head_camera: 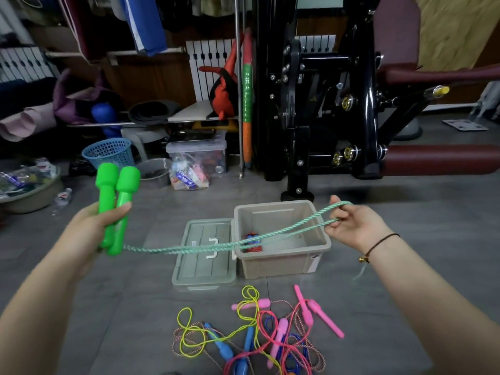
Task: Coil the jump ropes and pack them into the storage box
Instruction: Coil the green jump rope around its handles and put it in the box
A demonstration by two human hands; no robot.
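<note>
My left hand [94, 226] grips both bright green handles [116, 201] of a jump rope, held upright side by side. Its pale green braided cord [189, 249] runs doubled across to my right hand [351, 226], whose fingers are hooked through the folded loop end. The cord hangs stretched above the open beige storage box [281, 262] on the floor. A coiled red and blue rope [254, 242] lies inside the box. The box's lid [203, 266] lies flat beside it on the left.
A tangled pile of jump ropes [257, 334] with pink, blue and yellow cords lies on the grey floor in front of the box. A black gym machine [324, 104] stands behind. A blue basket [109, 152], a clear bin [197, 155] and a basin [29, 196] sit at back left.
</note>
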